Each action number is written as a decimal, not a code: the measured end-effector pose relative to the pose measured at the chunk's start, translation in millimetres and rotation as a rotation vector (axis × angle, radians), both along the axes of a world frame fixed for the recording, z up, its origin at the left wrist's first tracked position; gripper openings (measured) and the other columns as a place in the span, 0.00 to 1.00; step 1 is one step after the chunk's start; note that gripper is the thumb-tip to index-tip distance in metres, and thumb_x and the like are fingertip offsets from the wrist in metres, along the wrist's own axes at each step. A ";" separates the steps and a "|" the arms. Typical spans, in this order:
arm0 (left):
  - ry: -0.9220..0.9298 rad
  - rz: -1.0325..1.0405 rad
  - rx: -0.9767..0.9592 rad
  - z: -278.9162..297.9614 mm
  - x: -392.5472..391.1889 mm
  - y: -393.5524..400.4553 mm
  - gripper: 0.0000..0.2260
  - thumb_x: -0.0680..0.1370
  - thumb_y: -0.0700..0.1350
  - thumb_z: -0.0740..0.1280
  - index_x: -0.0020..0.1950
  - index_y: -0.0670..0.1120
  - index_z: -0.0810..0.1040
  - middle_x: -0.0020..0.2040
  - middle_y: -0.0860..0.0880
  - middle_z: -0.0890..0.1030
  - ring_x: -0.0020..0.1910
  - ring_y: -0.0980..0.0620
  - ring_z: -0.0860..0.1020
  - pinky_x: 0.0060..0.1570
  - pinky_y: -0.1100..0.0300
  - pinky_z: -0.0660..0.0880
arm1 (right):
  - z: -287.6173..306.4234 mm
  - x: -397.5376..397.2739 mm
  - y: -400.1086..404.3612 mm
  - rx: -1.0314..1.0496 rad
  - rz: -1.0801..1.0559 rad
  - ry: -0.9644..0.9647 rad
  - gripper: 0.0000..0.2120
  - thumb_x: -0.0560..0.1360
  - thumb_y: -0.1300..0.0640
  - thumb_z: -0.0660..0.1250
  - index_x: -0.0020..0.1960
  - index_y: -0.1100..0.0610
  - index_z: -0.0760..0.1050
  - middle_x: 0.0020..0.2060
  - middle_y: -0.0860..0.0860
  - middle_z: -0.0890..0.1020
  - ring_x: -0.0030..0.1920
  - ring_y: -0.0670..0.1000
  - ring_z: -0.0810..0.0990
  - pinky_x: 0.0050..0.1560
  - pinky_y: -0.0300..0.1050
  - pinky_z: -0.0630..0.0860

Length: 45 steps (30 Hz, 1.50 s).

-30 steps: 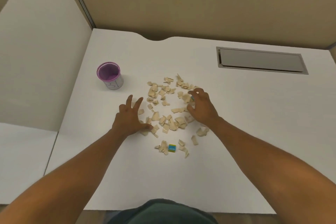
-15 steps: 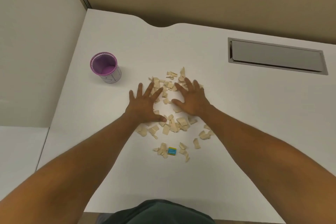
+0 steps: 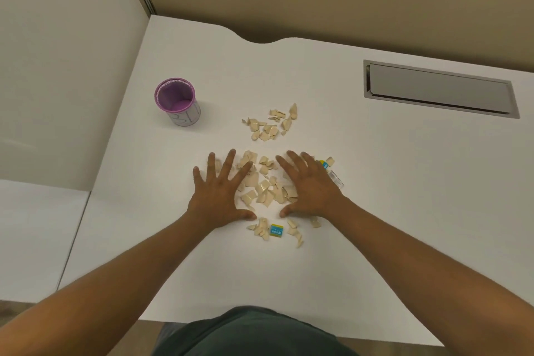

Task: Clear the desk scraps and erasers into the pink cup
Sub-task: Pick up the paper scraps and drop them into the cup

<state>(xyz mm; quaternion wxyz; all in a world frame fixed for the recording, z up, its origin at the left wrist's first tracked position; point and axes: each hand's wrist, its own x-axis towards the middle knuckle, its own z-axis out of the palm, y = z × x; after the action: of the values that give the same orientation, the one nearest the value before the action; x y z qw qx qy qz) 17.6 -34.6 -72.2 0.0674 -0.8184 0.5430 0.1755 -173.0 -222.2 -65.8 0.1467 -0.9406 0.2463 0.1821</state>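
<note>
- A small square blue eraser with yellow edges (image 3: 276, 231) lies on the white desk top (image 3: 375, 182), just in front of the two hands; white lettering runs across its blue face, too small to read.
- A second eraser in a blue and yellow sleeve (image 3: 326, 165) peeks out from behind the right hand (image 3: 310, 188); part of a white word shows on it, unreadable, and its pale end (image 3: 335, 180) sticks out toward the right.
- The pink cylindrical cup (image 3: 176, 101) stands upright at the far left of the desk, well apart from the hands; its rim has a fine patterned band, its outer wall is pale with faint line markings that cannot be made out, and its inside looks empty.
- Beige torn paper scraps (image 3: 265, 185) lie in a loose heap between the hands, some partly under the fingers.
- A separate cluster of beige scraps (image 3: 271, 126) sits farther away, toward the cup's side, untouched.
- A few more beige bits (image 3: 261, 230) lie around the square eraser.
- The left hand (image 3: 222, 191) lies flat, palm down, fingers spread wide, holding nothing.
- The right hand likewise lies flat and spread, pressing on the heap's edge, grasping nothing.
- A grey rectangular cable hatch (image 3: 439, 89) is set into the desk at the far right.
</note>
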 end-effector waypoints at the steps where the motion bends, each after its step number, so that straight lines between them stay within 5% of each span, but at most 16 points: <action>1: 0.000 0.051 -0.001 1.6 -0.6 1.6 0.61 0.60 0.84 0.64 0.85 0.61 0.43 0.87 0.46 0.43 0.82 0.31 0.53 0.71 0.31 0.65 | 0.3 -1.0 -1.0 -0.008 -0.031 -0.008 0.68 0.55 0.25 0.74 0.81 0.44 0.40 0.81 0.52 0.52 0.79 0.61 0.54 0.78 0.61 0.60; 4: 0.085 0.181 -0.038 0.8 -1.7 2.6 0.65 0.59 0.76 0.76 0.86 0.54 0.46 0.84 0.42 0.54 0.74 0.37 0.66 0.64 0.43 0.75 | -1.2 -0.4 -1.2 0.023 -0.145 0.008 0.70 0.54 0.37 0.83 0.82 0.50 0.44 0.78 0.53 0.57 0.76 0.59 0.58 0.72 0.55 0.68; 9: 0.300 0.197 -0.090 -2.8 -4.3 -10.9 0.64 0.61 0.57 0.86 0.86 0.48 0.49 0.80 0.42 0.58 0.73 0.38 0.64 0.67 0.46 0.74 | 0.7 22.5 11.2 0.102 -0.232 -0.031 0.51 0.61 0.52 0.85 0.77 0.54 0.63 0.72 0.53 0.65 0.70 0.58 0.65 0.63 0.52 0.74; 12: 0.365 0.151 -0.092 0.9 -7.1 -22.2 0.58 0.64 0.53 0.85 0.85 0.47 0.53 0.80 0.43 0.59 0.73 0.38 0.64 0.66 0.45 0.74 | 4.3 37.3 21.9 0.167 -0.226 -0.087 0.46 0.64 0.58 0.83 0.76 0.55 0.65 0.71 0.54 0.67 0.68 0.58 0.68 0.62 0.53 0.76; 17: 0.239 0.146 -0.118 5.3 -1.8 -23.2 0.59 0.61 0.60 0.84 0.84 0.53 0.55 0.81 0.45 0.56 0.72 0.39 0.64 0.57 0.44 0.79 | 6.8 36.9 27.6 0.034 -0.286 -0.144 0.52 0.62 0.45 0.83 0.78 0.50 0.60 0.74 0.52 0.63 0.69 0.57 0.67 0.53 0.51 0.79; 21: 0.179 0.135 -0.070 4.8 -2.4 -21.9 0.59 0.61 0.66 0.82 0.84 0.60 0.51 0.84 0.47 0.50 0.70 0.38 0.63 0.56 0.42 0.80 | 4.7 36.7 34.1 0.077 -0.318 -0.026 0.60 0.60 0.36 0.80 0.81 0.42 0.49 0.78 0.52 0.55 0.70 0.59 0.62 0.58 0.56 0.78; 26: 0.286 0.096 -0.046 6.5 -10.1 -34.0 0.45 0.70 0.56 0.80 0.83 0.55 0.62 0.80 0.44 0.61 0.68 0.36 0.67 0.64 0.46 0.75 | -2.4 41.5 47.2 0.121 -0.314 -0.058 0.43 0.71 0.46 0.77 0.80 0.44 0.57 0.75 0.55 0.59 0.68 0.60 0.64 0.57 0.54 0.78; 31: 0.400 0.167 -0.158 9.2 -9.7 -36.1 0.23 0.77 0.44 0.73 0.73 0.49 0.78 0.71 0.43 0.72 0.65 0.38 0.73 0.61 0.48 0.75 | -1.2 44.4 59.1 0.063 -0.305 -0.189 0.16 0.80 0.60 0.66 0.67 0.51 0.75 0.58 0.55 0.72 0.59 0.57 0.72 0.51 0.49 0.77; 38: 0.458 0.298 -0.266 4.6 -4.9 -33.0 0.13 0.77 0.38 0.72 0.61 0.45 0.87 0.58 0.44 0.83 0.57 0.42 0.80 0.53 0.56 0.75 | -3.8 47.6 58.8 0.095 -0.408 -0.256 0.10 0.76 0.66 0.64 0.52 0.58 0.83 0.48 0.54 0.78 0.50 0.56 0.79 0.43 0.42 0.69; 45: 0.508 0.420 -0.380 10.9 8.5 -15.0 0.12 0.76 0.39 0.73 0.58 0.45 0.88 0.59 0.47 0.86 0.58 0.45 0.83 0.56 0.58 0.76 | -9.1 34.6 50.0 0.171 -0.506 -0.320 0.12 0.77 0.62 0.69 0.59 0.55 0.84 0.55 0.52 0.83 0.56 0.54 0.82 0.55 0.44 0.77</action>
<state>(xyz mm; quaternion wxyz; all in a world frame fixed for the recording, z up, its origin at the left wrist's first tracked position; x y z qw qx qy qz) 26.1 -49.6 -61.3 -0.2597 -0.8403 0.3856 0.2788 -138.4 -172.2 -74.8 0.3031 -0.8503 0.4301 0.0094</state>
